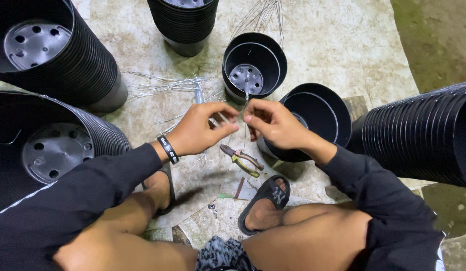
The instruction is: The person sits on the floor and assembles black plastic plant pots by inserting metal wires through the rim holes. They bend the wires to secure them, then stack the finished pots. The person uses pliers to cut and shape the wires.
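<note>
My left hand (200, 128) and my right hand (273, 123) meet in the middle of the view, fingertips almost touching. Both pinch thin metal wire (246, 100); one strand runs up from my fingers into a black plastic pot (254, 68) lying just beyond them. A second black pot (318, 120) rests behind my right wrist. Pliers (241, 159) with yellow-green handles lie on the ground right below my hands. A black wristband sits on my left wrist. A bundle of cut wires (167, 85) lies on the ground to the left of the pot.
Tall stacks of nested black pots surround me: two at the left (52, 55) (47, 150), one at the top (185, 22), one lying at the right (423, 135). I squat on worn sheeting in black sandals (265, 200). Wet ground shows at the right.
</note>
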